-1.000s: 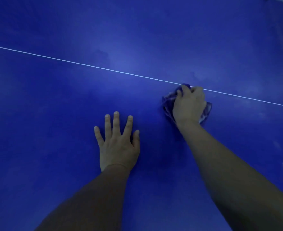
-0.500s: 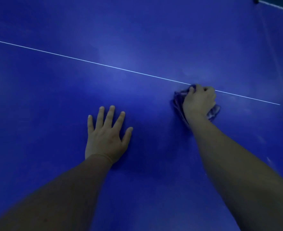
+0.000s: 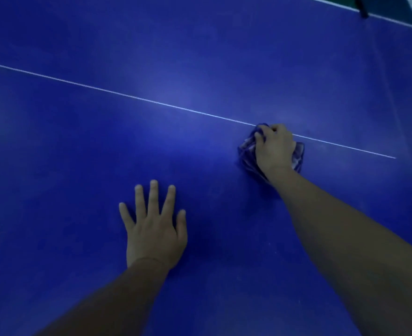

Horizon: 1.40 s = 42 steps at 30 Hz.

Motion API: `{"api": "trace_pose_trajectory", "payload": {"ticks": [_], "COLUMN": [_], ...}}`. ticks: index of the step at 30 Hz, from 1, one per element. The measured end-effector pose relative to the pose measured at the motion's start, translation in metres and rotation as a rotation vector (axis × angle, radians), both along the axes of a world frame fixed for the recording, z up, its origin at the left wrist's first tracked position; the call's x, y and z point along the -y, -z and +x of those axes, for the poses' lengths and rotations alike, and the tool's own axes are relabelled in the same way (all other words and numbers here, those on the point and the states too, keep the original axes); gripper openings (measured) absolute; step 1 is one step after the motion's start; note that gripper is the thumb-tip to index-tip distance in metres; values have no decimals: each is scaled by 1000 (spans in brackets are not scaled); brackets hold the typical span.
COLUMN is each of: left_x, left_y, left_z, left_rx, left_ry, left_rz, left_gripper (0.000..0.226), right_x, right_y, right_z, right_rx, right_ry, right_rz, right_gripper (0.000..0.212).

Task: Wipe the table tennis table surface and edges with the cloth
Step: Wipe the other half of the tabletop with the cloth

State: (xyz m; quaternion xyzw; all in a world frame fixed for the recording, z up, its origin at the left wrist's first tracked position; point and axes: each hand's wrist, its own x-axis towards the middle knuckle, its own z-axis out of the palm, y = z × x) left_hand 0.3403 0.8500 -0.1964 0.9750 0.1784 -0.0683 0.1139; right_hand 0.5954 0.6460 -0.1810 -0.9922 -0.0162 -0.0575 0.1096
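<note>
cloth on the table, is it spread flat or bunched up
Bunched up: the cloth is crumpled into a wad under the right hand, whose fingers curl round it.

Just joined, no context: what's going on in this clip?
A person is wiping a blue table tennis table with a cloth. The right hand grips the bunched cloth and holds it against the surface right at the white line, which passes under it. The left hand lies flat on the table, fingers spread, nearer the person, holding nothing. The table's far edge shows at the top right, away from both hands.
</note>
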Motion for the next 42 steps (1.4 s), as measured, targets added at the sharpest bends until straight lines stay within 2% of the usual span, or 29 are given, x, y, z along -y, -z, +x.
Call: {"api": "trace_pose_trajectory", "payload": {"ticks": [3, 7, 9, 11, 14, 16, 19, 21, 23, 25, 26, 28, 30, 33, 35, 37, 40, 42], "left_x": [-2, -2, -3, -4, -3, -3, -2, -3, -3, -3, -3, -4, -3, -3, -3, -3, -4, -3], "left_y": [0, -2, -4, -5, -5, -5, -4, -4, -3, -3, -3, -3, -3, -2, -1, -1, 0, 0], "left_z": [2, 1, 2, 4, 3, 4, 5, 5, 5, 4, 4, 5, 4, 4, 4, 5, 3, 2], "left_rx": [-6, -13, -13, -11, -9, 1, 9, 16, 37, 33, 34, 34, 33, 33, 30, 25, 26, 27], "left_ry": [-11, -28, -25, -25, -28, -38, -32, -31, -40, -35, -31, -28, -24, -22, -18, -10, -5, 10], "left_rz": [13, 3, -6, -4, 0, 5, 9, 2, -1, 0, -1, 4, 13, 28, 23, 19, 17, 19], "left_gripper": [64, 64, 64, 67, 68, 67, 66, 66, 66, 65, 65, 65, 65, 65, 66, 66, 67, 67], "right_x": [-4, 5, 34, 54, 34, -1, -54, -67, -48, -8, 9, 24, 14, -24, -45, -46, -7, 30], "right_y": [-7, -13, -10, -7, -3, -5, -11, -11, -12, -11, -9, -8, -4, -3, -6, -6, -5, -6], "right_z": [-11, -103, -134, -120, -63, -30, -32, -81, -142, -168, -162, -125, -75, -17, -14, -47, -127, -150], "right_rx": [-42, -61, -34, 25, 63, 23, -2, -45, -64, -39, -7, 34, 86, 54, 32, 20, 14, 12], "right_ry": [-190, -712, -861, -755, -216, -66, -246, -472, -717, -837, -814, -601, -345, -203, -242, -403, -676, -684], "right_rz": [26, 127, 154, 146, 112, 94, 137, 139, 155, 191, 189, 138, 93, 95, 87, 110, 169, 156], "right_gripper": [33, 25, 28, 30, 31, 35, 29, 24, 26, 27, 27, 29, 30, 34, 34, 30, 28, 31]}}
